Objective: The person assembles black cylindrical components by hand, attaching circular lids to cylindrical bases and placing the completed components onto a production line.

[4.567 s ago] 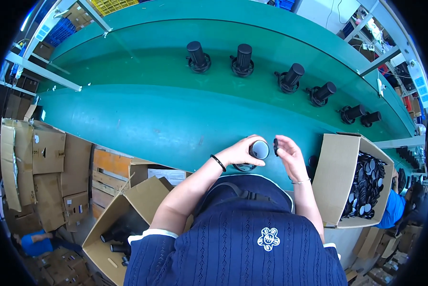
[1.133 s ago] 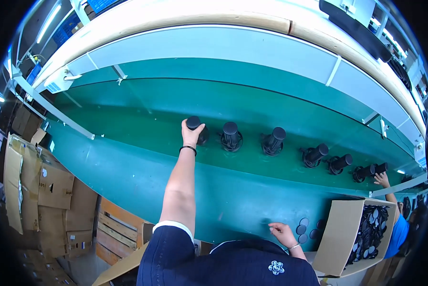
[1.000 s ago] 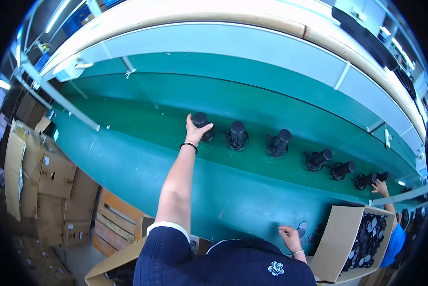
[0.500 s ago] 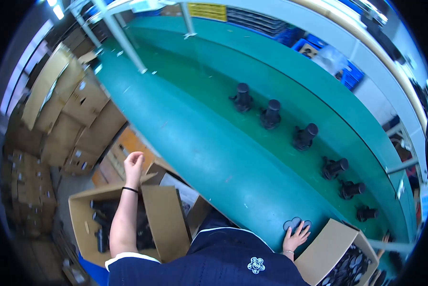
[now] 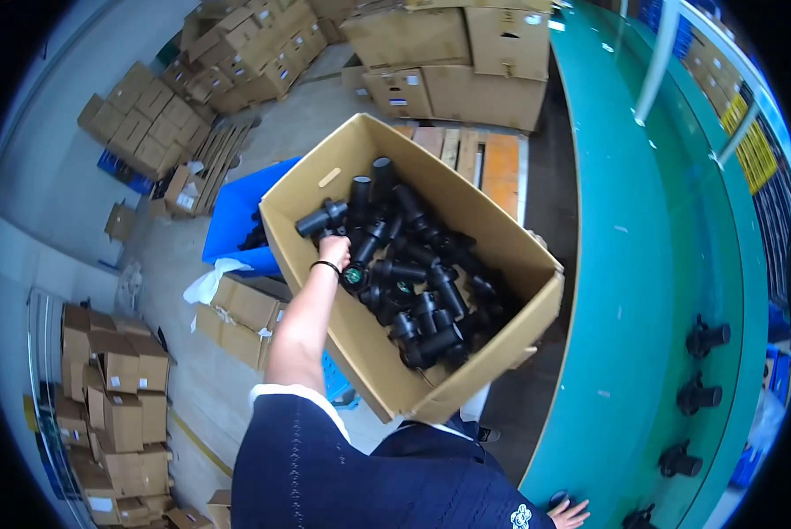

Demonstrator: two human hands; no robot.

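Note:
My left hand (image 5: 334,250) reaches down into a tall open cardboard box (image 5: 488,375), its fingers closed on a black plastic pipe fitting (image 5: 323,218) near the box's left wall. Many similar black fittings (image 5: 423,256) lie jumbled beneath and beside it; a few show round green-marked ends. At the lower right, my right hand (image 5: 571,515) rests on the green workbench (image 5: 602,388) with fingers spread. A dark round disc (image 5: 560,500) lies right at its fingertips; the hand partly covers it.
Along the bench's right side several black fittings (image 5: 700,396) stand in a row. A blue bin (image 5: 245,198) with dark parts sits left of the box. Stacked cartons (image 5: 457,88), a wooden pallet (image 5: 453,145) and more cartons (image 5: 118,397) stand around. A metal post (image 5: 660,62) rises from the bench.
The view has swung left toward the box. My left hand, earlier above the box with fingers bent, is now down inside it on a fitting. My right hand stays by the discs.

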